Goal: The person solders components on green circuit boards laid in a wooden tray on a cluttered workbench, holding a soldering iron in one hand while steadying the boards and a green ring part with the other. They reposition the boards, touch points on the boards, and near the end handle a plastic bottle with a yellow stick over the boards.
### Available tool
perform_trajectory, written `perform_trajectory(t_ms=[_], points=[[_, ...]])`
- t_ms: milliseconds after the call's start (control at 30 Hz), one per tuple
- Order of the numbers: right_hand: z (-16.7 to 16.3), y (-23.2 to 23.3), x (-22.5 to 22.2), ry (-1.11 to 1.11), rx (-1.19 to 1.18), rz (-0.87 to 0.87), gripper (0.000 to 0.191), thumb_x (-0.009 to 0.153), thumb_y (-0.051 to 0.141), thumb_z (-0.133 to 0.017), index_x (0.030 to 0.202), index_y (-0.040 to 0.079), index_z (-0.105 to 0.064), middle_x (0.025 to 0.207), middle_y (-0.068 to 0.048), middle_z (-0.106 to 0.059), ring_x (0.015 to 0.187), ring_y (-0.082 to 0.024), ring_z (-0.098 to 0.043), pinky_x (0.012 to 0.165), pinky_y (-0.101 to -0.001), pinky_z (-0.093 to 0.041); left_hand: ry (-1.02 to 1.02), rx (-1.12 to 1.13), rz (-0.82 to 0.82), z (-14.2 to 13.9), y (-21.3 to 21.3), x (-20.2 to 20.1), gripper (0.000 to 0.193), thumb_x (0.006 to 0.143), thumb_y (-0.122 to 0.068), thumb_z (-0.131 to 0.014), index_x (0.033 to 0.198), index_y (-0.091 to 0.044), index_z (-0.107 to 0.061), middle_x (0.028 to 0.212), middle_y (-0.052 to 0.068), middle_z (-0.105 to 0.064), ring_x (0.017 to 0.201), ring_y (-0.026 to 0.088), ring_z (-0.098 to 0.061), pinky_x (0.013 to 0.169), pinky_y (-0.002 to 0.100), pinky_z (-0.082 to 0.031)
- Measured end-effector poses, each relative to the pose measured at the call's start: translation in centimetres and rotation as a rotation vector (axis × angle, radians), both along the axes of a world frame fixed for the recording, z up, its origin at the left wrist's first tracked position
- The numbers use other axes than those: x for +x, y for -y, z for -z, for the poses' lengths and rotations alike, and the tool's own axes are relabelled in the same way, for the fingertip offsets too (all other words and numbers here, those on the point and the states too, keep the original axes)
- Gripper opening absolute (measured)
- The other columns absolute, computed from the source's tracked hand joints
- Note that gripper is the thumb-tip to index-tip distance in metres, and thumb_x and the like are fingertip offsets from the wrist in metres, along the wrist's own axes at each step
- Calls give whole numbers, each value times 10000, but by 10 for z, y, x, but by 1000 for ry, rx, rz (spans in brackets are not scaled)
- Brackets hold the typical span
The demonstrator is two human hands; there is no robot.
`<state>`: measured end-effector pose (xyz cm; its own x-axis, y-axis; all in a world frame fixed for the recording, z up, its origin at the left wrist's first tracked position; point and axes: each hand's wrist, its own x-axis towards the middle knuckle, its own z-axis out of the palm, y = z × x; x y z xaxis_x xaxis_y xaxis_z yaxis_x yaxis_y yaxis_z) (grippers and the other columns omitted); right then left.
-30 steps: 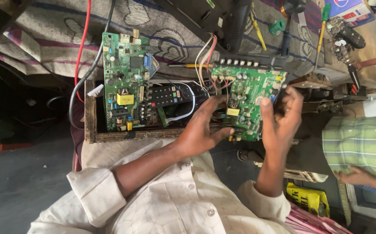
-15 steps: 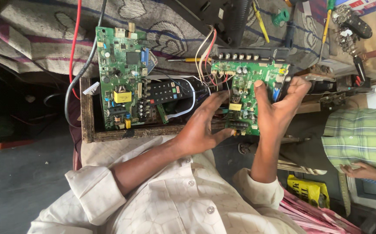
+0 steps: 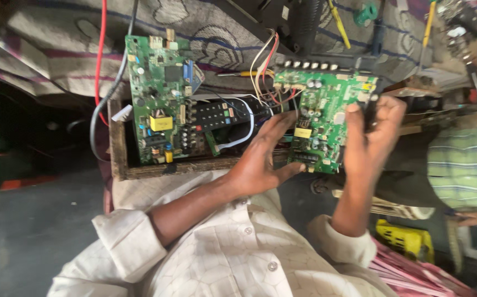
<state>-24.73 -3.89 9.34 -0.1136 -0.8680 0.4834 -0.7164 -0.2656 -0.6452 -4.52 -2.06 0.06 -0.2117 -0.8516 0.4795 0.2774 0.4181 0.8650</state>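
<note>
Green circuit board (image 3: 326, 118) gripped both sides: left hand (image 3: 260, 159) closed on its lower-left edge, right hand (image 3: 373, 129) clamped on its right edge.

A second green circuit board (image 3: 159, 99) leans in a wooden tray (image 3: 118, 159), with a black remote control (image 3: 219, 114) beside it. A red wire (image 3: 102, 49) and a black cable (image 3: 104, 104) run down over a patterned cloth (image 3: 216, 38). At the right, a checked green sleeve (image 3: 464, 170) shows, and a yellow tool (image 3: 406, 239) lies low.
</note>
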Motion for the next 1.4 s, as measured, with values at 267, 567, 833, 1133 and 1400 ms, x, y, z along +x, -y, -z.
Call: perform_trajectory(t_ms=[267,567,833,1133,1400], points=[[4,-30,-27,231,271,-51,209,1128,135,-681,1204,-1,-542,1006,-8,-617,815,-10,-473,745,-172,-405,174,-50,-43,-33,-2,10,759,874,-134,-823,1538,-42,-468,1512,161,-527,1377,317,-515,1188,392,-430],[74,-66,-71,951,798,-205,469,967,317,-603,1312,11,-520,1090,-121,-726,869,-214,-780,708,-374,-687,568,-30,52,-67,29,-7,437,944,-26,-706,1372,3,-628,1361,197,-644,1209,341,-681,1031,384,-537],[113,-54,-121,1037,1080,-420,364,979,332,-633,1091,-3,-720,909,-95,-797,777,-159,-754,684,-290,-622,756,63,-2,-72,60,-63,328,958,2,-650,1282,-29,-690,1242,187,-718,1138,337,-710,973,384,-541],[35,2,-212,-409,-73,5,583,830,221,-853,1269,-52,-585,1228,-239,-640,1076,-427,-628,927,-508,-517,833,101,-11,-56,67,-95,233,943,-41,-649,1167,-16,-705,1118,169,-737,1025,357,-719,883,412,-553],[38,33,-192,-404,147,10,756,728,223,-894,1387,11,-592,1226,-183,-666,1066,-397,-644,879,-530,-489,822,114,-71,-73,80,-80,153,915,-57,-675,1061,-20,-702,998,142,-738,918,306,-744,807,390,-569]])
